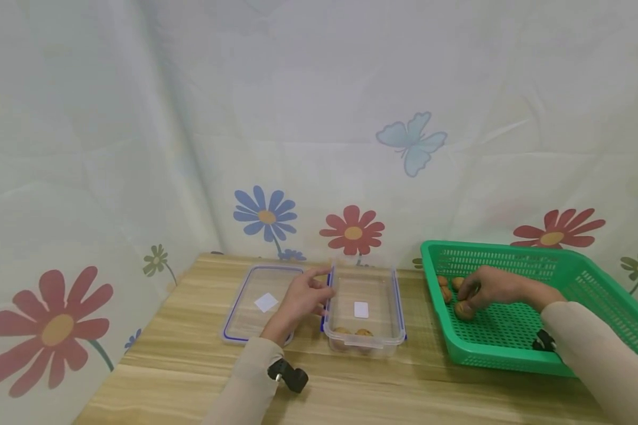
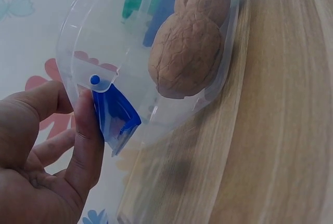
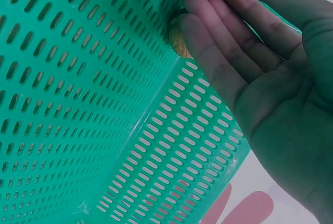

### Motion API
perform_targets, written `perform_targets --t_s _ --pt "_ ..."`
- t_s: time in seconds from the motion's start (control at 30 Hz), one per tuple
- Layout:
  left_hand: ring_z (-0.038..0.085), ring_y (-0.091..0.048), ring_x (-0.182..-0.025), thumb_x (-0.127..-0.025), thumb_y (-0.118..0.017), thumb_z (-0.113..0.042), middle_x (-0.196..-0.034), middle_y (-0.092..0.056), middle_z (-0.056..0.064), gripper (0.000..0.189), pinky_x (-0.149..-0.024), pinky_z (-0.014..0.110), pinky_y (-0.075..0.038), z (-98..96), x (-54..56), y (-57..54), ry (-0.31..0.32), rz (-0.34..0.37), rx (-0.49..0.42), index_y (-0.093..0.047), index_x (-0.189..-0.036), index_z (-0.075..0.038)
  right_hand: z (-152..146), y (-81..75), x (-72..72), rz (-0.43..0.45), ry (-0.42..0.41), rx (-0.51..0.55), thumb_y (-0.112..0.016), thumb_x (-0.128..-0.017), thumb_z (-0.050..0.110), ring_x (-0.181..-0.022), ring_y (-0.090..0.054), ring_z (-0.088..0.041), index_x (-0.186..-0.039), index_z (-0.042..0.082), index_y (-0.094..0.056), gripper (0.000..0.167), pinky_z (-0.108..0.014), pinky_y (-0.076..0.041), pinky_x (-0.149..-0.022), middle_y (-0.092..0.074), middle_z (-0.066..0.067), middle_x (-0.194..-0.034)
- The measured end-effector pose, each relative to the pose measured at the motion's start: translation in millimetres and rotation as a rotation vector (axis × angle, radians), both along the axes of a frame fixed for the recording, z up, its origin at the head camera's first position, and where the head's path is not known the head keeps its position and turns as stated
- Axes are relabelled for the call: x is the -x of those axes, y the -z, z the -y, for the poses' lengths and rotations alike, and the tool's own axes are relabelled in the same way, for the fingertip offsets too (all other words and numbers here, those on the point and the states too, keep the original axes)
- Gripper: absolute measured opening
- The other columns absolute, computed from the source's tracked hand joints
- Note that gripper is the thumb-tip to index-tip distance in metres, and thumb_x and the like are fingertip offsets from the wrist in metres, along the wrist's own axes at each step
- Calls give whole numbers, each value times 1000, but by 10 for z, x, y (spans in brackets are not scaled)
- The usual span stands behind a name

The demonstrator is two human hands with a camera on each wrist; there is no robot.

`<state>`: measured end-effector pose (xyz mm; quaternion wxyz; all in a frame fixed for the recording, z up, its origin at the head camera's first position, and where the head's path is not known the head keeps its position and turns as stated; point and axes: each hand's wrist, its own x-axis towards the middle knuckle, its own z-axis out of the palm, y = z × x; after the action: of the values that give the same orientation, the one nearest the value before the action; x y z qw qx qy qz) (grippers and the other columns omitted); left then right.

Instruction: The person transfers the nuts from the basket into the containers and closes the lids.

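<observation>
My left hand (image 1: 304,295) holds the left side of a clear plastic container (image 1: 374,289). In the left wrist view its fingers (image 2: 86,146) are at the rim beside a hanging blue latch (image 2: 117,115). Two walnuts (image 2: 184,55) lie inside the container, at its near end in the head view. My right hand (image 1: 489,287) reaches into a green basket (image 1: 516,348) and pinches a walnut (image 1: 464,310) between thumb and fingertips. Another walnut (image 3: 179,39) shows behind those fingers in the right wrist view. Several walnuts (image 1: 444,290) sit in the basket's left corner.
A clear lid (image 1: 244,307) with a blue seal lies flat left of the container, partly behind my left hand. The basket stands at the right of the wooden table (image 1: 351,389). A flowered curtain (image 1: 319,147) hangs behind the table.
</observation>
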<state>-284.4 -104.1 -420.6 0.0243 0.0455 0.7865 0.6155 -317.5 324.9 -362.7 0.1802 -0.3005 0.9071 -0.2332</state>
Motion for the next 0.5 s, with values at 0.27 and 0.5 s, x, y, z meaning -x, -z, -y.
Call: perform_targets --t_s 0.27,0.5 --pt "20 -65 -73 -95 -72 -1 -100 -69 16 57 -58 31 -64 -1 -6 -6 0 -5 1 -58 -150 -5 -3 4 4 28 -14 15 -79 -95 14 -93 -68 -18 -115 -7 -76 29 -32 -60 -75 -75 -6 -107" --pt "20 -65 -72 -95 -73 -1 -98 -69 15 57 -57 31 -64 7 0 6 3 -5 -4 -58 -150 -5 1 -3 -11 42 -12 29 -79 -94 14 -92 -69 -16 -115 -4 -76 28 -33 -61 -75 -74 -3 -105"
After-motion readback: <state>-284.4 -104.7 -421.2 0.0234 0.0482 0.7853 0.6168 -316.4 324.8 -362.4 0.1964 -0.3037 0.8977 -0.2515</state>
